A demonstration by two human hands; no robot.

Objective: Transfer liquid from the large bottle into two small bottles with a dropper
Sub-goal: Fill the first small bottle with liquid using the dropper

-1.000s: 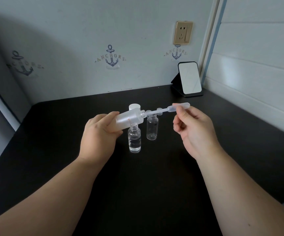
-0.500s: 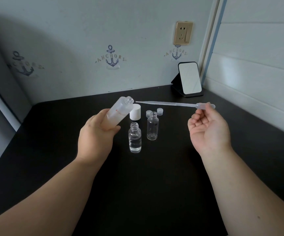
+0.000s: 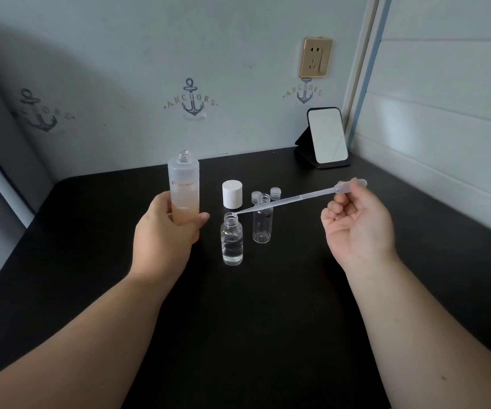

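Observation:
My left hand point(image 3: 166, 228) grips the large frosted bottle point(image 3: 184, 184) upright, uncapped, left of the small bottles. My right hand point(image 3: 356, 225) pinches the bulb of the clear plastic dropper point(image 3: 297, 199), which slants down to the left. Its tip sits at the mouth of the nearer small bottle point(image 3: 232, 240), which holds clear liquid. The second small bottle point(image 3: 263, 219) stands just behind and right of it and looks empty.
A white cap point(image 3: 232, 193) and two small clear caps point(image 3: 275, 192) stand on the black table point(image 3: 238, 320) behind the bottles. A small mirror on a black stand point(image 3: 327, 137) sits at the back right corner by the wall.
The dropper came out of the large bottle and swung down to the nearer small bottle's mouth. My left hand turned the large bottle from tilted to upright and moved it left.

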